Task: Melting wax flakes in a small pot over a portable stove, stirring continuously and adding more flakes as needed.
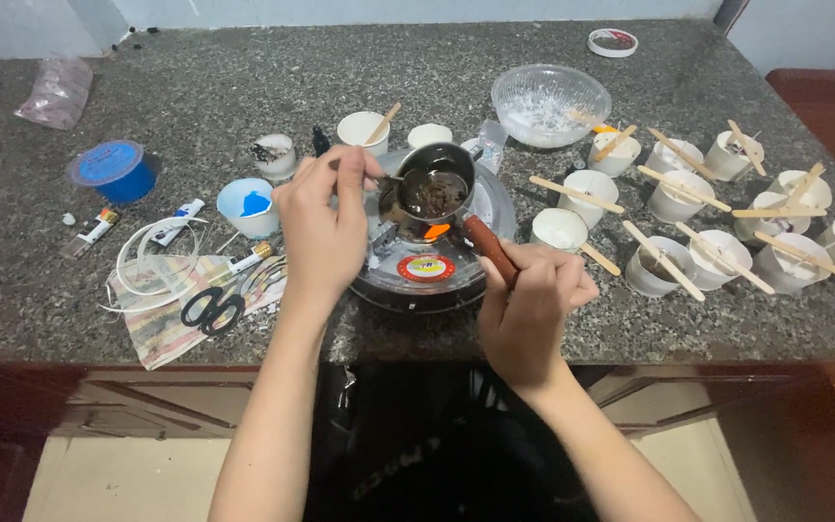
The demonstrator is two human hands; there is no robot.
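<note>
A small metal pot point(434, 186) holding a dark brown mass sits tilted above a round hotplate point(429, 271) with an orange glow under it. My right hand point(532, 304) grips the pot's reddish-brown handle point(488, 247) at the counter's near edge. My left hand point(325, 224) pinches a thin spoon or stirrer whose tip reaches into the pot from the left.
Several white cups with wooden sticks point(688, 193) crowd the right of the granite counter point(244, 87). A clear glass bowl point(550, 103) stands behind. To the left lie black scissors point(211, 309) on a cloth, a blue-filled cup point(247, 206), a blue lid point(110, 169) and tubes.
</note>
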